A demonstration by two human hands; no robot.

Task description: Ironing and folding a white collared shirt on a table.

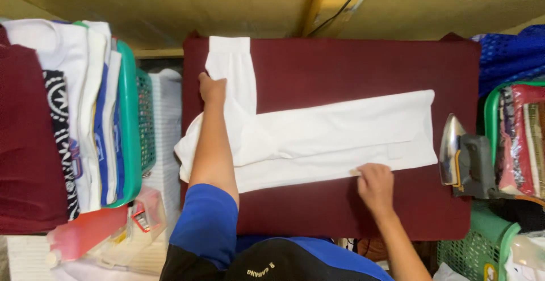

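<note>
Nearest: right hand at near edge of white shirt, fingers curled narrow, tips pinching the folded hem; cloth runs away from them toward far side and off to both sides. Shirt flat on maroon board, body folded into long strip.

Farther, to the left: left hand on the sleeve, fingers closed round its left edge, holding it; sleeve runs up past fingertips to cuff near far edge of board, rest of shirt lies right of and below that hand.

Right of right hand, well apart: iron standing on end at board's edge, green basket w/ packed clothes just behind.

Left of left hand, apart: teal basket w/ stacked folded clothes. Far side: yellow wall.
</note>
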